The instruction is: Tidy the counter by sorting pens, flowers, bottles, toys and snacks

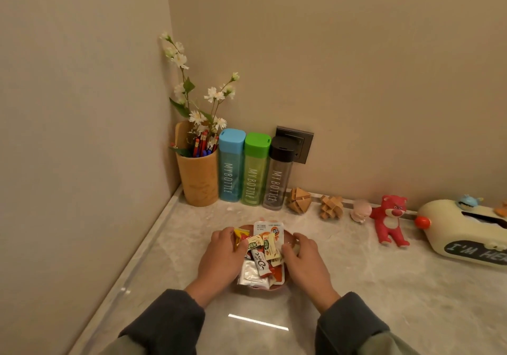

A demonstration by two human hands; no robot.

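Item: snack dish (275, 288), pink, heaped with wrapped sweets (263, 256), on the counter (384, 286) before the bottles (255, 168); left hand (223, 258) and right hand (304, 258) curl fingers round opposite rims (keep level, slide slowly, lest packets spill).

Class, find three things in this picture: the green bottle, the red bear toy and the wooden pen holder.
green bottle (254, 173), head view, on the lettered body.
red bear toy (390, 222), head view, on its white belly.
wooden pen holder (198, 182), head view, on its front wall.

Three bottles: blue bottle (231, 166), green bottle (255, 171), black-capped bottle (278, 173). Two wooden puzzles (299, 200) (332, 206). Two toys: pink figure (361, 210), red bear (389, 219). One pen holder (199, 182), one snack dish (274, 288), one tissue box (466, 231).
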